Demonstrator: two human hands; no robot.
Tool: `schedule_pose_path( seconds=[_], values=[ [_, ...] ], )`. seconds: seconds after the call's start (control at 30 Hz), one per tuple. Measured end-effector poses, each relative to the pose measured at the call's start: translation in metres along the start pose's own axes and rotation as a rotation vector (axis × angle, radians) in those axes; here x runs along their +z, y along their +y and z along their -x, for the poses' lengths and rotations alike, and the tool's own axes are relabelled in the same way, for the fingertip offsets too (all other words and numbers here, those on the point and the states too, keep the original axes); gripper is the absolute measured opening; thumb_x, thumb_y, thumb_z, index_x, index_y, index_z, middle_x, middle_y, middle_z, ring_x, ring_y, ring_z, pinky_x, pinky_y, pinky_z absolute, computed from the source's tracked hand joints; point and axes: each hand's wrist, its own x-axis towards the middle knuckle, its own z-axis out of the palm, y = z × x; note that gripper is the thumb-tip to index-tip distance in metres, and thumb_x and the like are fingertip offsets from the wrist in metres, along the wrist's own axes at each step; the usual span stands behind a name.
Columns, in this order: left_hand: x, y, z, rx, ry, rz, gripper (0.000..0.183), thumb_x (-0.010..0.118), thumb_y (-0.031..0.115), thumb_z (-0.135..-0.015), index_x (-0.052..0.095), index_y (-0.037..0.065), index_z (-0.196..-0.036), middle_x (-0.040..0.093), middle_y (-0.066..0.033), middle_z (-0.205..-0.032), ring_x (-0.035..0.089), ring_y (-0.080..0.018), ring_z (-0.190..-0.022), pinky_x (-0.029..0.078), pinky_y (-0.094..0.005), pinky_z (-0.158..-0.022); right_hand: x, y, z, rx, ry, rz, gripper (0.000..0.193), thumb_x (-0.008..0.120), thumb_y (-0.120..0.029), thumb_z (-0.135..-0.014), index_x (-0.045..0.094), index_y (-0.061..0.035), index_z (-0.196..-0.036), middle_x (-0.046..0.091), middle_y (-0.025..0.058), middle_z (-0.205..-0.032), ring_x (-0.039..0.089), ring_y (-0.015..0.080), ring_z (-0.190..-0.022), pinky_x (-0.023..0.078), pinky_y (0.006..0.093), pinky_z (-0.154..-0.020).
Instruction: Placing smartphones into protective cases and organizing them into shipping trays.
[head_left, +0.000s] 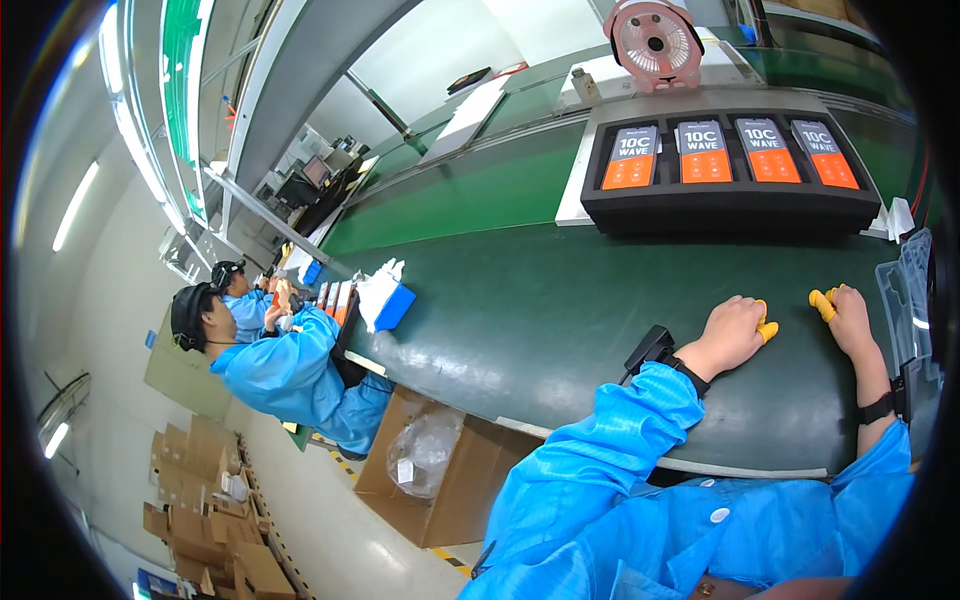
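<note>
Curled at the bench (520, 300) with left hand (732, 336) and right hand (850, 318), seemingly empty; cannot tell grip open or closed. Probably best to move orange-and-grey packs (705, 160) straight in or out of the black tray (720, 212), beyond both hands, without scraping.

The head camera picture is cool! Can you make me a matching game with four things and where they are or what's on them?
Things:
1. Person's left hand
2. Round pink fan
3. Long black tray
4. Open brown cardboard box

Clues:
A. Holds four grey-and-orange rectangular packs
B. Has clear crumpled plastic inside
C. Wears yellow finger covers
D. Stands beyond the tray

Right pairs: 1-C, 2-D, 3-A, 4-B
</note>
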Motion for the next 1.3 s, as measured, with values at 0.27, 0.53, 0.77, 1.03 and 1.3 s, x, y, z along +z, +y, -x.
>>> schedule_pose_path(
  seconds=[0.27,0.53,0.77,1.03,1.3],
  values=[
    [0.001,0.002,-0.001,-0.003,-0.015,-0.007,0.016,0.057,0.017,-0.072,0.052,0.002,-0.073,0.055,-0.0121,-0.075,0.052,-0.0282,-0.077,0.042,-0.0382,-0.068,0.000,0.001,0.003,-0.011,0.018,-0.013,0.016,0.057,-0.011,-0.071,0.055,0.0041,-0.064,0.051,0.0180,-0.068,0.049,0.0324,-0.067,0.039,0.0391,-0.061],
    [-0.005,0.000,0.001,-0.023,-0.011,-0.018,0.015,0.058,0.016,-0.071,0.052,0.002,-0.074,0.055,-0.0120,-0.076,0.052,-0.0282,-0.077,0.042,-0.0379,-0.068,0.008,0.000,0.000,-0.071,0.079,-0.021,0.019,0.057,-0.012,-0.072,0.053,0.0042,-0.063,0.050,0.0178,-0.067,0.048,0.0323,-0.065,0.038,0.0393,-0.060],
    [-0.004,0.002,0.001,-0.019,-0.022,-0.004,0.015,0.058,0.015,-0.071,0.052,0.002,-0.074,0.056,-0.0119,-0.077,0.051,-0.0282,-0.078,0.042,-0.0377,-0.069,0.004,0.001,0.001,-0.049,0.048,-0.046,0.020,0.055,-0.011,-0.073,0.050,0.0047,-0.061,0.048,0.0181,-0.067,0.047,0.0323,-0.065,0.036,0.0394,-0.059],
    [-0.006,0.001,0.001,-0.026,-0.030,-0.018,0.014,0.058,0.015,-0.071,0.052,0.002,-0.074,0.056,-0.0118,-0.078,0.051,-0.0282,-0.079,0.042,-0.0379,-0.069,0.004,-0.001,0.000,-0.063,0.065,-0.061,0.016,0.055,-0.008,-0.071,0.052,0.0049,-0.062,0.049,0.0185,-0.067,0.048,0.0326,-0.066,0.037,0.0394,-0.060],
    [-0.006,0.001,0.002,-0.024,-0.025,-0.018,0.015,0.058,0.015,-0.071,0.052,0.002,-0.074,0.055,-0.0119,-0.077,0.052,-0.0283,-0.078,0.042,-0.0380,-0.069,0.002,-0.002,0.000,-0.065,0.050,-0.073,0.018,0.057,-0.009,-0.070,0.053,0.0052,-0.061,0.050,0.0200,-0.065,0.048,0.0336,-0.065,0.037,0.0399,-0.060]
  ],
)
